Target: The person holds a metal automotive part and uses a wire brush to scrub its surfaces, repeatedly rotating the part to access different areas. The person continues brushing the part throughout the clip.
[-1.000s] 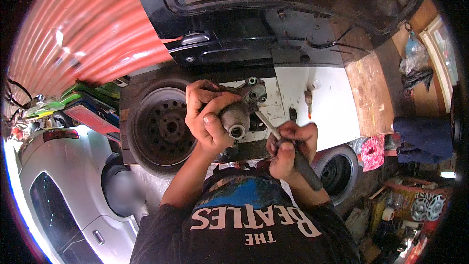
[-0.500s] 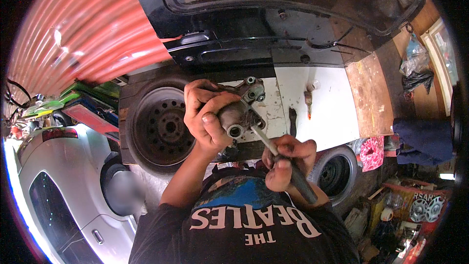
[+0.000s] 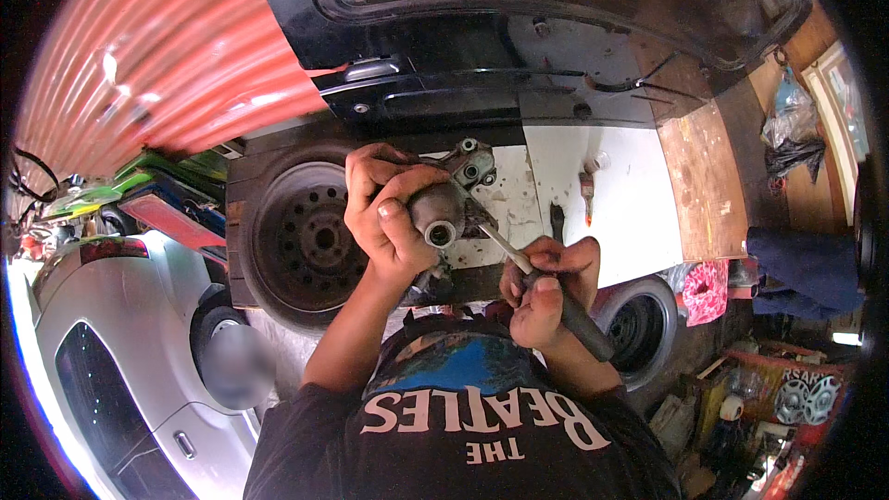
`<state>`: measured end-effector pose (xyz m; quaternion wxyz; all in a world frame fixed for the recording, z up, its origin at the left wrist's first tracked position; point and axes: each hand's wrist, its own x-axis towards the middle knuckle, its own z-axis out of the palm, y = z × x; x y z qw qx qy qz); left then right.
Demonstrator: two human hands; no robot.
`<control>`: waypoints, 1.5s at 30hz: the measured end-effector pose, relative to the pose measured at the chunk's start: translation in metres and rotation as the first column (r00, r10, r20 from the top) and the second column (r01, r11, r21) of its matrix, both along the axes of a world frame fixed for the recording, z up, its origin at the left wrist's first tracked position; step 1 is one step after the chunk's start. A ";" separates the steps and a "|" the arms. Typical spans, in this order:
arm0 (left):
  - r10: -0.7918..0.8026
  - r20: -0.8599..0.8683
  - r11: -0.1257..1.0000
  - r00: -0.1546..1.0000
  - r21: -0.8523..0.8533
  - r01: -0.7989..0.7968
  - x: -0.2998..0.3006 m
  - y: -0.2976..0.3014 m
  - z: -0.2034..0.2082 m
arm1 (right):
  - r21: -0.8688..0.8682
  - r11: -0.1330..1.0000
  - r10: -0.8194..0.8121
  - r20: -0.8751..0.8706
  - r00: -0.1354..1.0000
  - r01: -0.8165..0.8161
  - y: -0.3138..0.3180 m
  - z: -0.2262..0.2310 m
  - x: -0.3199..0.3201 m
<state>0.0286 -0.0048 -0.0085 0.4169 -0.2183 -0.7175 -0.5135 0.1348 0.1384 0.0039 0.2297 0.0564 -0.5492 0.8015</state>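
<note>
Left hand [image 3: 384, 213] is clamped around a grey metal motor housing [image 3: 443, 213], fingers curled over the top, round end facing up at us. Right hand [image 3: 546, 292] is a closed fist on a dark-handled tool [image 3: 556, 301], its shaft angled up so the tip touches the housing. Both are held above a white bench [image 3: 620, 194], where a small brush [image 3: 587, 190] lies. A bare steel wheel [image 3: 310, 241] sits just left.

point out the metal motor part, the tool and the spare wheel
metal motor part [image 3: 437, 213], head view, round grey end
tool [image 3: 583, 324], head view, dark handle below the right hand
spare wheel [image 3: 310, 239], head view, steel rim centre
</note>
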 end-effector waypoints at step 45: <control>-0.354 0.481 0.910 0.802 -0.022 0.415 0.000 0.007 -0.030 | 0.381 0.905 -0.288 0.226 0.930 0.188 0.022 -0.062 -0.071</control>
